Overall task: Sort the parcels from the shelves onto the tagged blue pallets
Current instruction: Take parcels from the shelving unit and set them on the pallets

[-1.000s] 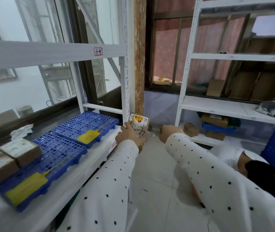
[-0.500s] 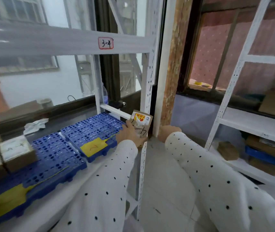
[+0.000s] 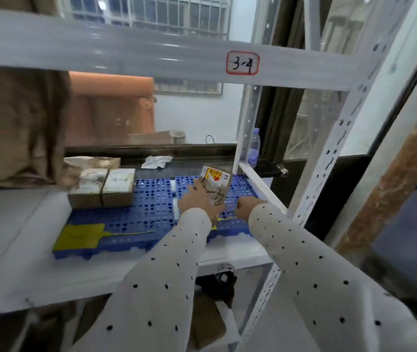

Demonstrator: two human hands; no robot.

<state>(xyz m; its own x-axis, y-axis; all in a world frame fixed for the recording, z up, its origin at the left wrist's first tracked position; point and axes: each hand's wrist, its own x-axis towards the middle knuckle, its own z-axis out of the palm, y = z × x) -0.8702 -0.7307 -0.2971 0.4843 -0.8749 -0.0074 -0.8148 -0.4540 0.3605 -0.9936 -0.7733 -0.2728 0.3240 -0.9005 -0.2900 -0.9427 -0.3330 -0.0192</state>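
My left hand (image 3: 197,201) grips a small brown parcel (image 3: 215,185) with a red-and-yellow sticker and black writing, held upright over the right blue pallet (image 3: 238,196). My right hand (image 3: 246,208) hovers just to the right of the parcel with curled fingers, holding nothing that I can see. The left blue pallet (image 3: 149,212) carries a yellow tag (image 3: 79,236) at its front and two taped brown parcels (image 3: 103,188) at its back. Both pallets lie on a white shelf (image 3: 37,262) under a beam labelled 3-4 (image 3: 242,63).
White perforated uprights (image 3: 329,158) frame the shelf on the right. A water bottle (image 3: 254,148) and crumpled paper (image 3: 156,161) sit behind the pallets. Large brown boxes (image 3: 17,123) fill the left. A wooden post (image 3: 390,199) stands at the far right.
The view has swung left and closer to the shelf. My left hand has carried the parcel in over the right pallet, and my right hand has come up beside it.
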